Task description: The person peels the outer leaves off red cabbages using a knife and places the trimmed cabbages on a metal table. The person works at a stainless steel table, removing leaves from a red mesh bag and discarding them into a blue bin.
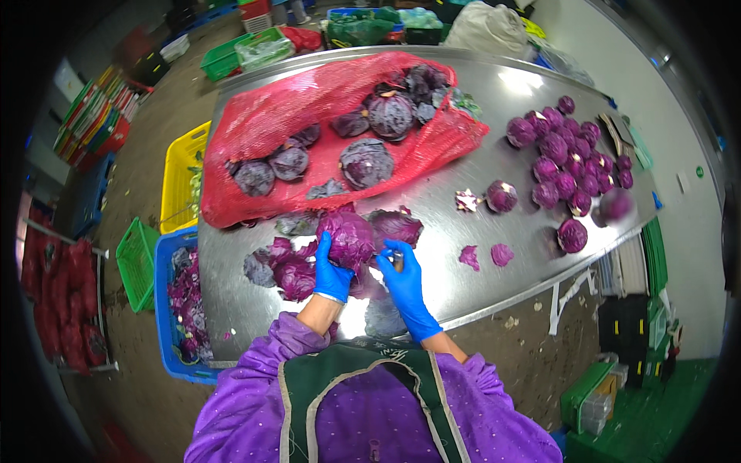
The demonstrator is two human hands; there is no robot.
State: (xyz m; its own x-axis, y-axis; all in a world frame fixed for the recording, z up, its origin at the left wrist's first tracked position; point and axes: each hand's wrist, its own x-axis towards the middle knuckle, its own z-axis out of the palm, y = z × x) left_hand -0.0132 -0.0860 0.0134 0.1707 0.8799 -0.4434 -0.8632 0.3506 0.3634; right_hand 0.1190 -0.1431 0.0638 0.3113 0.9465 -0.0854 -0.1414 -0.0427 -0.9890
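In a blue glove, my left hand (333, 279) cups a large red cabbage (345, 236) above the steel table (463, 278). My right hand (407, 282), also gloved, grips a short-handled tool (397, 261) close to the cabbage's right side. The tool's working end is too small and blurred to make out, though it may be a knife. Loose outer cabbage leaves lie around both hands, among them a purple pile (294, 276) at the left, a leaf (396, 227) behind and a greyish leaf (384, 317) near the table's front edge.
Beyond my hands lies an open red mesh sack (272, 110) with several unpeeled cabbages. Peeled cabbages (554, 149) cluster at the right; one cabbage (616, 206) there is blurred. A blue crate (164, 324) of leaf scraps and a yellow crate (176, 179) stand against the left edge.
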